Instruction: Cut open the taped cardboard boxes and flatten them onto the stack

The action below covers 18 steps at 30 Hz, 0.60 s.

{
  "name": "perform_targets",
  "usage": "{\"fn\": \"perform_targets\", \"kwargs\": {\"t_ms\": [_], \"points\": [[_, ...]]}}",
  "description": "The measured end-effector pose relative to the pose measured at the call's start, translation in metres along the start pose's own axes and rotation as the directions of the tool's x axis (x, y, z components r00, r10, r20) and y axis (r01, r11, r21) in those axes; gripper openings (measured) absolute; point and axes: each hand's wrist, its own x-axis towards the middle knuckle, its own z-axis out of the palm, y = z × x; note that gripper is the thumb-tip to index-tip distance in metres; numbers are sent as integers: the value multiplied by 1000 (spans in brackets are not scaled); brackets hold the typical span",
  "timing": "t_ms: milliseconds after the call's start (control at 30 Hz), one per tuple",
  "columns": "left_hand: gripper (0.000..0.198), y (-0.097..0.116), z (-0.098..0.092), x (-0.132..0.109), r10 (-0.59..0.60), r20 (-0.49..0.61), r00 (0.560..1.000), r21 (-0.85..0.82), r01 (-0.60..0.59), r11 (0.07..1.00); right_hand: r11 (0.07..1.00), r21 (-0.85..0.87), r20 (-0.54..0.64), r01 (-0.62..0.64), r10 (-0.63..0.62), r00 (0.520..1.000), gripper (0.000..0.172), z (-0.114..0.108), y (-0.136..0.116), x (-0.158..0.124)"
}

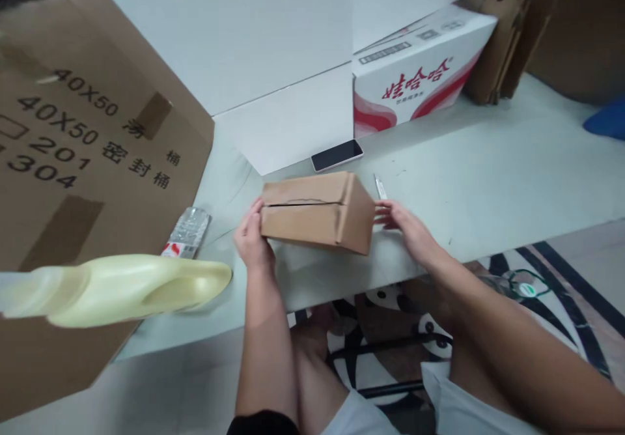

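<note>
A small brown cardboard box (pixel 307 210) is tilted over the table's front part, its long seam facing up. My left hand (pixel 254 234) is closed on the box's left end, with part of the fingers hidden behind it. At the other end, my right hand (pixel 400 220) has its fingers stretched out towards the box's right face. Its fingertips are at the box's edge; whether they press on it I cannot tell. Just behind the right fingers lies a slim pale cutter-like tool (pixel 379 186). A phone (pixel 336 155) with a dark screen rests behind the box.
A large printed carton (pixel 112 142) stands at the left. Before it are a pale yellow bottle-like object (pixel 146 290) and a clear plastic-wrapped pack (pixel 190 230). At the back are a white-and-red carton (pixel 415 83) and folded cardboard (pixel 508 38). Something blue (pixel 605 120) is at far right.
</note>
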Motion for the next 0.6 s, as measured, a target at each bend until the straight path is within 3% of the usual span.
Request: {"fn": "perform_targets", "kwargs": {"t_ms": [33, 100, 167, 200, 267, 333, 433, 467, 500, 533, 567, 600], "points": [[23, -1, -1, 1, -48, -73, 996, -51, 44, 998, 999, 34, 93, 15, -19, 996, 68, 1, -1, 0], [22, -2, 0, -1, -153, -115, 982, -101, 141, 985, 979, 124, 203, 162, -184, 962, 73, 4, -6, -1], [36, 0, 4, -8, -342, -10, 940, -93, 340, 936, 927, 161, 216, 338, -368, 904, 70, 8, -15, -4], [47, 1, 7, -14, -457, 78, 886, -68, 462, 884, 902, 145, 216, 408, -431, 876, 67, 10, -20, -4], [63, 4, 16, -26, -633, 270, 725, 48, 647, 761, 865, 63, 194, 498, -500, 844, 62, 13, -29, -5], [67, 8, 24, -35, -716, 433, 547, 215, 709, 672, 844, -16, 125, 535, -530, 839, 59, 14, -34, -5], [72, 11, 29, -41, -786, 577, 220, 492, 675, 550, 850, -77, -4, 522, -524, 852, 47, 9, -33, -1], [74, 12, 28, -40, -805, 578, 132, 579, 629, 519, 854, -84, -32, 514, -518, 855, 43, 6, -30, 0], [74, 12, 26, -38, -826, 557, 84, 658, 562, 501, 858, -90, -48, 505, -510, 859, 39, 4, -28, 1], [70, 13, 24, -36, -847, 522, 100, 719, 482, 501, 865, -98, -54, 492, -498, 865, 36, 2, -26, 2], [64, 14, 21, -34, -849, 488, 204, 748, 402, 527, 872, -109, -53, 478, -485, 873, 34, 1, -24, 3], [55, 15, 19, -33, -797, 464, 386, 734, 336, 590, 877, -120, -44, 465, -473, 880, 32, 1, -24, 3]]}}
